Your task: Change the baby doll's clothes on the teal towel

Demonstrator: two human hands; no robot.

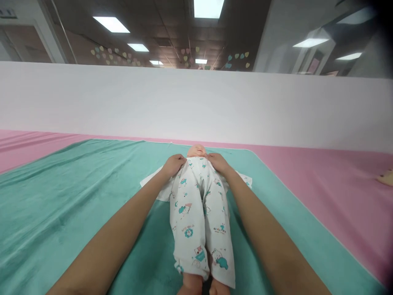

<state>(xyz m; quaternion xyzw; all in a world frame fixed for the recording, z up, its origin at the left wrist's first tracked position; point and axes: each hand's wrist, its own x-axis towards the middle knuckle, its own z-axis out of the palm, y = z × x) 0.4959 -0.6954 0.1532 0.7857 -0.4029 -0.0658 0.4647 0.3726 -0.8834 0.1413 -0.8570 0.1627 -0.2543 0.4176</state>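
The doll (196,151) lies on its back on the teal sheet (92,192), both legs already through the printed trousers (187,209), whose waistband, seemingly not yet let go, is pinched below the chin by nearly closed left (175,164) and right hands (217,162).

Hands (174,164) (217,162) have room sideways; the doll (188,205) lies between, wall (196,104) ahead.

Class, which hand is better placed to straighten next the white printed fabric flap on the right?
Probably the right hand: it is nearer the flap; white printed trousers separate the left hand from it.
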